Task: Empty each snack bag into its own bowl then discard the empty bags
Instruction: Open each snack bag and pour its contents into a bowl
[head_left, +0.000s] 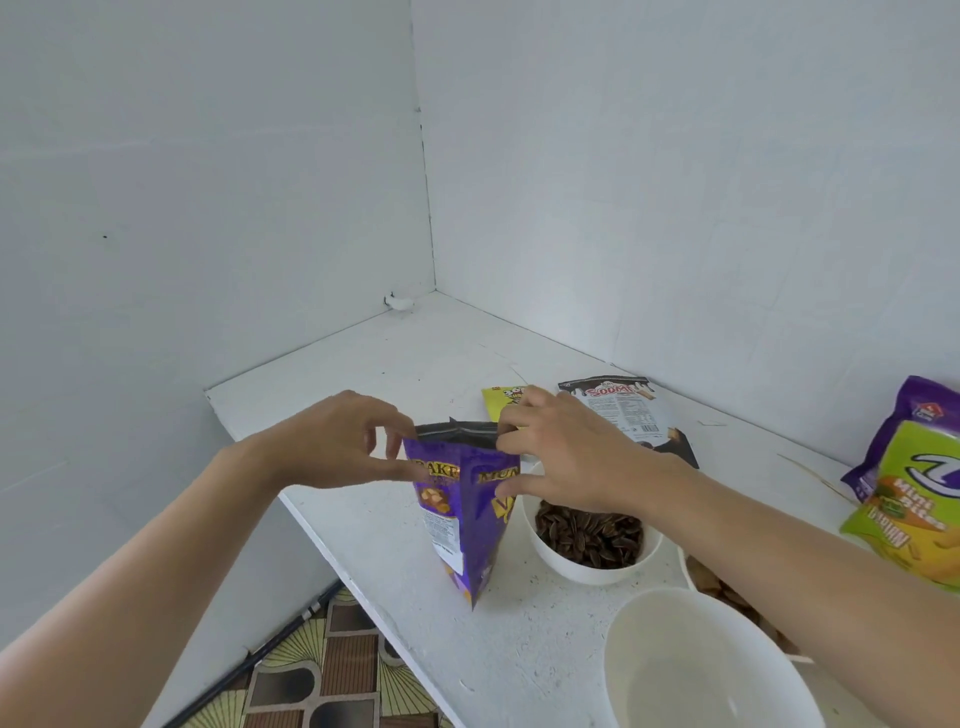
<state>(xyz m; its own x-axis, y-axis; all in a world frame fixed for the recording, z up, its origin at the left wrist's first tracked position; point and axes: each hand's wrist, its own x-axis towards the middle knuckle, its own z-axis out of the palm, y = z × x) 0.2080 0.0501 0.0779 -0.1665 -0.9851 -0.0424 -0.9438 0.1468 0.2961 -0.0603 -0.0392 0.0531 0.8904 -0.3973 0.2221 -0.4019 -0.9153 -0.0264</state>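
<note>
A purple snack bag (467, 525) stands upright on the white table (395, 561), its top open. My left hand (337, 441) pinches the left side of the bag's top edge. My right hand (561, 457) grips the right side of the top. Right beside the bag sits a white bowl (592, 564) full of dark sunflower seeds. An empty white bowl (706, 660) is at the front. A third bowl (691, 571) with brown snacks is mostly hidden behind my right forearm.
A flat black-and-white bag (628, 410) and a yellow bag (498, 402) lie at the back of the table. A green and purple bag (914, 483) stands at the right edge. White walls meet in the corner behind. The table's left edge drops to a patterned floor (322, 670).
</note>
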